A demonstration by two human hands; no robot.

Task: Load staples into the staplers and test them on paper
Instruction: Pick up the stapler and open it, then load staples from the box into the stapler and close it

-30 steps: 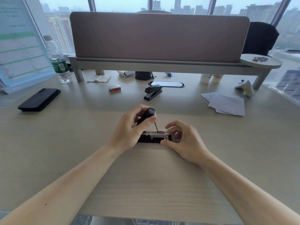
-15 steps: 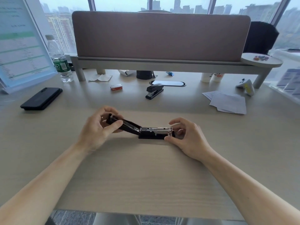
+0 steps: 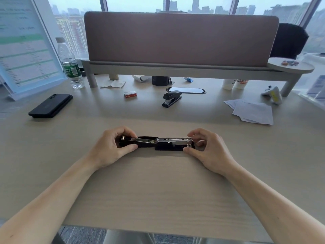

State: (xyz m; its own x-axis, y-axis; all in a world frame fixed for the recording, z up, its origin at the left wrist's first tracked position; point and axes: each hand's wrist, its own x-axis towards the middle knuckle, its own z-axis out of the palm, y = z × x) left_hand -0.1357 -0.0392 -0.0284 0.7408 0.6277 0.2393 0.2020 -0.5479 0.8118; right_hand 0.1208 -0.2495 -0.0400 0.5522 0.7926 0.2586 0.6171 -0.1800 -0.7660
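— Where is the stapler lying?

— The open stapler is lying flat on the desk, toward the near edge, between the person's two hands. Its black lid is folding out to the left, and the metal staple channel is facing up on the right.

— What is the left hand doing?

— The left hand is gripping the lid end, with the thumb pressing on the near side and the fingers curling over the far side.

— And the other?

— The right hand is pinching the front end of the channel and base, thumb at the near side, fingers curling behind it.

— Are staples sitting in the channel?

— That is too small to tell.

— What else is lying around?

— A second stapler, closed, is standing farther back near the middle, with a small red staple box to its left, apart from it. White paper sheets are lying at the far right. A black phone is lying at the left, and a water bottle is standing behind it.
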